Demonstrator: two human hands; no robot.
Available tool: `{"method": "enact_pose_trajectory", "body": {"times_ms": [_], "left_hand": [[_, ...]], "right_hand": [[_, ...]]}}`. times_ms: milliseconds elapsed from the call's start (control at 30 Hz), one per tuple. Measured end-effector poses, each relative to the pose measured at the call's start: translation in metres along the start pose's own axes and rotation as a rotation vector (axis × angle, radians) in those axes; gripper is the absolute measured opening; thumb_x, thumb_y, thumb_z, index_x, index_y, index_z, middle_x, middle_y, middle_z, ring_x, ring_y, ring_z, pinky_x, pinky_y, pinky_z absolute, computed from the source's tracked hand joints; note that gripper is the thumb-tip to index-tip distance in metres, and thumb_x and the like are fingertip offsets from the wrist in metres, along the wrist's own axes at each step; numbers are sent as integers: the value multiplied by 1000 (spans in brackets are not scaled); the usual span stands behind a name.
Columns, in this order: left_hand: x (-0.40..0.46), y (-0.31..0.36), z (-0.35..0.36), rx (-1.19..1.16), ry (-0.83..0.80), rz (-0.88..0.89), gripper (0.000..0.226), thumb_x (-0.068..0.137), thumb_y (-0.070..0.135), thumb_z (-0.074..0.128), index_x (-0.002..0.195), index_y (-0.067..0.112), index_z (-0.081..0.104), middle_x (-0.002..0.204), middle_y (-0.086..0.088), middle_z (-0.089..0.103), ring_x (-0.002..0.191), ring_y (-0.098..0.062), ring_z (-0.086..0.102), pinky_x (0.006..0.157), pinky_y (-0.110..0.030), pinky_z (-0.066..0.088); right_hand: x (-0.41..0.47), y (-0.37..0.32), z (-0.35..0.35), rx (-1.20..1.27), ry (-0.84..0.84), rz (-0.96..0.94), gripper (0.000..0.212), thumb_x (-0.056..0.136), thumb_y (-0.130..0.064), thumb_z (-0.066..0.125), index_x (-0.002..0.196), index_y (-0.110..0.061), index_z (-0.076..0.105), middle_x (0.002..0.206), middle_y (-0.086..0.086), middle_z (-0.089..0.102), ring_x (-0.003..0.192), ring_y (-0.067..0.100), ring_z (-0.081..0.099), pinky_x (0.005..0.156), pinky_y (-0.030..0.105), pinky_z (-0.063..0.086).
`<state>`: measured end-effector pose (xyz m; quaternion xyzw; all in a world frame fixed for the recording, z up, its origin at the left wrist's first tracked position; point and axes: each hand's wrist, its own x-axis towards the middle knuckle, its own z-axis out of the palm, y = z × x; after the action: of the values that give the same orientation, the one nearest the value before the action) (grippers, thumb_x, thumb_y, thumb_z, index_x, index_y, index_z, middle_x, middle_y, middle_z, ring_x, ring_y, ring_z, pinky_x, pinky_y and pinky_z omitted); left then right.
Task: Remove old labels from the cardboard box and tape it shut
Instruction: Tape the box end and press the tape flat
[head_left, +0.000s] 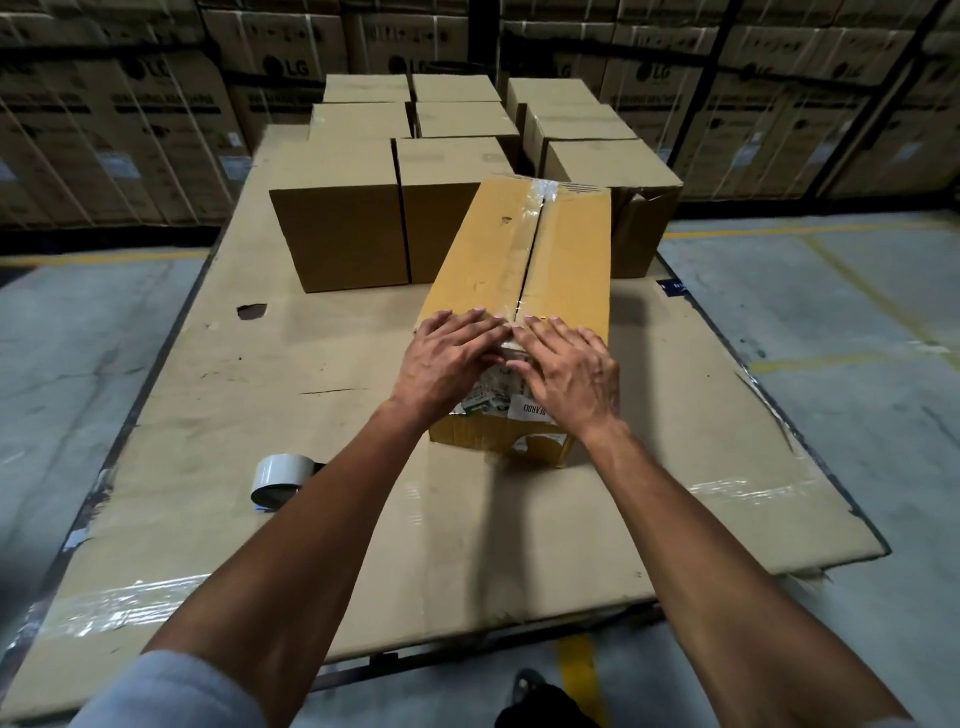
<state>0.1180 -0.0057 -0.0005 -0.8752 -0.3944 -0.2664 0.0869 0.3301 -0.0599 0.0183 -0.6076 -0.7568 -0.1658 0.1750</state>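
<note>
Both hands, left (451, 358) & right (569, 371), flat, fingers spread, pressing cardboard box (519, 270) near edge; flaps closed, contents hidden.

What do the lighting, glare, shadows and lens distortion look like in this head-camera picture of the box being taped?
Head view: dim light, darkest on the stacked cartons behind. Glare shines along the clear tape on the cardboard box and on the tape roll. The forearms throw a soft shadow on the cardboard sheet. Wide-angle distortion bends the floor lines and stretches the arms near the edges.

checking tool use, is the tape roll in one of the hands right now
No, the tape roll lies on the cardboard sheet, left of both hands, which press the box.
</note>
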Motion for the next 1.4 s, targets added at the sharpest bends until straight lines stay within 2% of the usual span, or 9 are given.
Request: {"method": "enact_pose_trajectory", "body": {"times_ms": [167, 300, 367, 533, 800, 967, 1067, 1300, 1400], "left_hand": [[-4, -5, -6, 18, -55, 54, 66, 103, 41, 66, 162, 22, 44, 167, -1, 47, 158, -22, 38, 125, -49, 34], [0, -3, -6, 5, -82, 6, 58, 110, 52, 38, 160, 26, 47, 164, 2, 50, 156, -20, 40, 123, -46, 35], [2, 0, -6, -6, -58, -17, 54, 110, 47, 35, 157, 26, 53, 160, 2, 55, 154, -20, 45, 120, -46, 38], [1, -2, -1, -13, -8, -15, 46, 110, 37, 54, 154, 24, 58, 156, 1, 59, 150, -21, 50, 115, -45, 41], [-8, -6, -1, 56, -101, 22, 77, 95, 43, 75, 163, 26, 42, 168, 3, 45, 158, -22, 36, 122, -47, 34], [-3, -1, -4, -3, -52, -35, 54, 108, 54, 52, 155, 28, 54, 160, 4, 55, 154, -22, 44, 116, -46, 37], [-2, 6, -2, -52, 13, -97, 48, 110, 48, 42, 147, 27, 64, 152, 3, 63, 149, -23, 51, 111, -46, 39], [-5, -3, 10, 26, 70, -25, 48, 106, 45, 60, 150, 25, 61, 155, 3, 61, 149, -22, 51, 109, -45, 40], [-8, -4, 11, 52, 74, -3, 55, 105, 48, 61, 153, 24, 56, 158, 2, 58, 150, -23, 49, 112, -45, 39]], "right_hand": [[0, -1, 0, -2, -31, -55, 63, 101, -50, 59, 157, -25, 45, 161, -1, 48, 145, 23, 51, 118, 45, 44], [3, 0, -6, 69, -97, -34, 56, 107, -51, 46, 158, -29, 42, 162, -4, 46, 149, 19, 46, 122, 45, 37], [6, -3, -6, 107, -100, 13, 51, 108, -51, 41, 155, -31, 48, 158, -5, 51, 147, 19, 50, 121, 46, 38], [5, -6, -2, 93, 3, 29, 47, 104, -51, 53, 146, -30, 60, 146, -5, 63, 138, 22, 59, 113, 47, 48], [-2, -4, 0, -67, -52, -35, 76, 92, -54, 71, 158, -26, 45, 158, -1, 53, 146, 23, 51, 118, 48, 44], [2, -7, -5, 96, -38, 50, 49, 108, -54, 40, 151, -33, 52, 152, -7, 58, 144, 18, 53, 119, 48, 41], [5, -12, -4, 129, 21, 123, 44, 108, -54, 40, 145, -38, 59, 145, -10, 64, 139, 16, 58, 117, 46, 43], [1, -8, 10, 44, 126, 46, 44, 107, -50, 46, 143, -30, 63, 140, -6, 68, 131, 20, 65, 107, 43, 52], [-2, -4, 12, -56, 95, -23, 53, 107, -54, 44, 151, -27, 55, 148, -5, 63, 136, 19, 61, 109, 42, 50]]}}
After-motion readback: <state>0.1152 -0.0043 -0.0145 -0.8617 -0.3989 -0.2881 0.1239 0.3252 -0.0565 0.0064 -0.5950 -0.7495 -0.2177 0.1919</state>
